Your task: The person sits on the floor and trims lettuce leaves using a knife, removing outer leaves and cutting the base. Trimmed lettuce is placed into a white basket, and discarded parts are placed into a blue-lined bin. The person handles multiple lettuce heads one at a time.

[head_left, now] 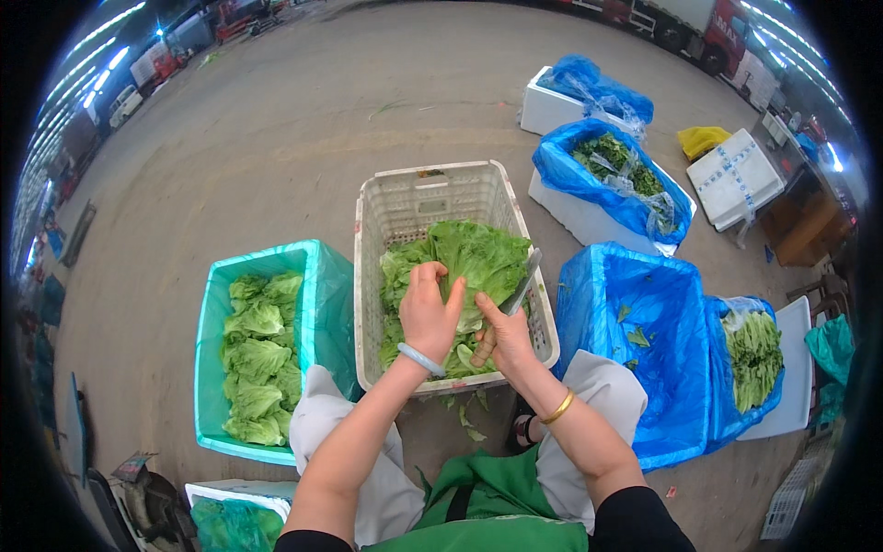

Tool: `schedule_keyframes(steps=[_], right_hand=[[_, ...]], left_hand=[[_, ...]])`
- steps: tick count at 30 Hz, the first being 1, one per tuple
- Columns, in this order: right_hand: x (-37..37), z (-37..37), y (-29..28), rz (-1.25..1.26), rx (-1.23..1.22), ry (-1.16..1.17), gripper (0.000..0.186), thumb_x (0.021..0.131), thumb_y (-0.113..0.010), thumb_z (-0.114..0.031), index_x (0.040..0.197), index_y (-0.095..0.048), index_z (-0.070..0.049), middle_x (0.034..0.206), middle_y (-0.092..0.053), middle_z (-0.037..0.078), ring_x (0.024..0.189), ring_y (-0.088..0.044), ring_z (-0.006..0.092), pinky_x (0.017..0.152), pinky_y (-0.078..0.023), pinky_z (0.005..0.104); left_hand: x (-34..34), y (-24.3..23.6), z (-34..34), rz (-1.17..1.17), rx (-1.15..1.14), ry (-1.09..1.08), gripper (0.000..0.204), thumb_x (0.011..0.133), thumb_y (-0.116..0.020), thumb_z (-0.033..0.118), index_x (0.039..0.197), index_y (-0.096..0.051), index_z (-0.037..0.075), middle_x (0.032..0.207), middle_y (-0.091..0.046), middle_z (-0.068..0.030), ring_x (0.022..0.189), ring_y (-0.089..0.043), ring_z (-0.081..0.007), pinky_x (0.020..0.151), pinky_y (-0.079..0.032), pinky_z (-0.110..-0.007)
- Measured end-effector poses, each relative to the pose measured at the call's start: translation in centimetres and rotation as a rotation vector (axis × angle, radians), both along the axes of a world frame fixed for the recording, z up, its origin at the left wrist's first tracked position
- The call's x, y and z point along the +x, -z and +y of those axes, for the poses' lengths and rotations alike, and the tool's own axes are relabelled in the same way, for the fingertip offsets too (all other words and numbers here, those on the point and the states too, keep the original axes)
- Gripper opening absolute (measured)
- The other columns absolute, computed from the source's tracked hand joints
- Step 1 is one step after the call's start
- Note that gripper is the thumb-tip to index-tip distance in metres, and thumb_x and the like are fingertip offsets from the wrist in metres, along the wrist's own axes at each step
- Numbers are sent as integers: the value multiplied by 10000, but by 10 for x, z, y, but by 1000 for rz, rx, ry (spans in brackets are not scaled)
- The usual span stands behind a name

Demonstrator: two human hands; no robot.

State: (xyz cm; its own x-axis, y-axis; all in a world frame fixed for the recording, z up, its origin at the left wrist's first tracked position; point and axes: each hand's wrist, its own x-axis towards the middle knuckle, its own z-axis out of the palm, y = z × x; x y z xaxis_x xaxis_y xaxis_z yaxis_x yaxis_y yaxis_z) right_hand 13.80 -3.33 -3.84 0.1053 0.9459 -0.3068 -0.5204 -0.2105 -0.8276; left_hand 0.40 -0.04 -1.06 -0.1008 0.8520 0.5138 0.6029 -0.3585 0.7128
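Over a white plastic crate (375, 216), my left hand (429, 313) is closed on a green lettuce (476, 258) with broad, frilly leaves. Its thumb points up along the leaves, and the fingers behind are partly hidden. My right hand (506, 339) grips a knife (525, 281) whose blade points up and away, along the lettuce's right side. The handle is mostly covered by the fingers. The right thumb lies close to the base of the lettuce; whether it touches is hard to tell. More green leaves lie in the crate beneath both hands.
Left of the crate stands a teal-lined box (317, 304) with several lettuces. A blue-lined box (644, 368) on the right holds a few leaf scraps; beside it are long-leaf greens (754, 359). Farther right, a foam box (598, 207) holds dark greens. Fallen leaves (469, 423) lie before the crate.
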Motion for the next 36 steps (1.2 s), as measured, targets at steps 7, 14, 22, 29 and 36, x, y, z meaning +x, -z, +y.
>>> schedule_keyframes(steps=[7,14,22,29,36], right_hand=[[-3,-2,3,-30,24,62,458,847,-811,-277,1169,-543,-90,1002,-630,10,637,-551,116,511,-462,269],[-3,-3,0,74,-60,55,392,899,-744,-329,1138,-558,-79,888,-625,32,550,-513,134,455,-443,267],[13,15,45,386,-233,93,432,971,-616,-445,1152,-573,-56,894,-631,79,675,-570,181,548,-520,320],[28,33,47,705,-177,127,439,1001,-559,-450,1270,-559,-103,1167,-607,119,865,-600,239,468,-460,248],[36,30,41,789,-100,-73,427,1013,-538,-448,1272,-564,-109,1137,-644,85,892,-622,228,503,-446,277]], left_hand=[[-9,13,14,-11,-197,5,158,829,-719,132,855,-640,-1,805,-639,-118,655,-633,-211,616,-506,-341],[-14,18,22,-125,-375,74,158,792,-709,143,836,-620,19,829,-627,-108,689,-628,-237,661,-508,-369],[13,12,1,-514,-148,152,93,883,-637,35,901,-545,36,784,-577,-27,645,-553,-93,588,-461,-259],[1,2,8,-1127,-189,145,42,948,-563,44,945,-523,31,890,-631,-65,740,-625,-138,650,-528,-280],[-20,6,13,-784,-527,176,276,946,-681,173,1151,-629,-3,867,-655,-20,745,-616,-95,662,-485,-238]])
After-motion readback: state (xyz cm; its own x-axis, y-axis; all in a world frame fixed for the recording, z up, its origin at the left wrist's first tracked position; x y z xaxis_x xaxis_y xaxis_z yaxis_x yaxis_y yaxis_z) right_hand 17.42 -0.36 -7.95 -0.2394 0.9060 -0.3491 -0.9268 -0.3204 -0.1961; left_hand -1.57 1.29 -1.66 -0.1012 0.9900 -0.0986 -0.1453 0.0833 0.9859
